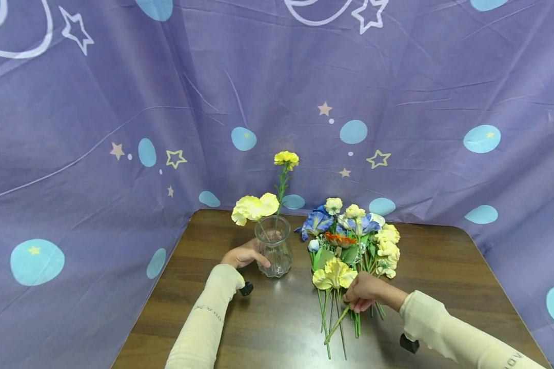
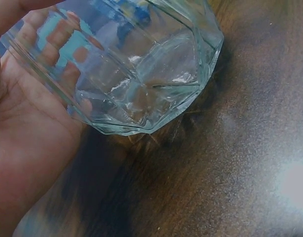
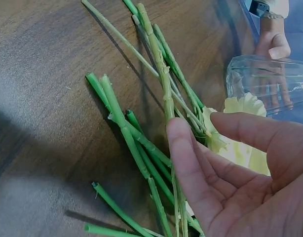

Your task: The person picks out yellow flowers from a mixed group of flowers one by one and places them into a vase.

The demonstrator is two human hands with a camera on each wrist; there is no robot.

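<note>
My left hand (image 1: pixel 246 254) holds a clear glass vase (image 1: pixel 275 251) by its side, fingers wrapped round behind it. The faceted glass base (image 2: pixel 146 108) shows close to the wood in the left wrist view. A tall yellow flower (image 1: pixel 287 160) and wide pale yellow blooms (image 1: pixel 254 207) stand out of the vase. My right hand (image 1: pixel 367 292) is over the stems of a flower pile, beside a yellow flower (image 1: pixel 335 274). In the right wrist view, thumb and fingers are apart, with one fingertip right at a thick olive-green stem (image 3: pixel 164 79).
Blue flowers (image 1: pixel 317 223), an orange flower (image 1: pixel 340 240) and cream flowers (image 1: pixel 389 248) lie in the pile, heads towards the back. Loose stems (image 1: pixel 328 312) point to the front of the brown wooden table (image 1: pixel 277 333). A purple patterned cloth (image 1: pixel 277 77) hangs behind.
</note>
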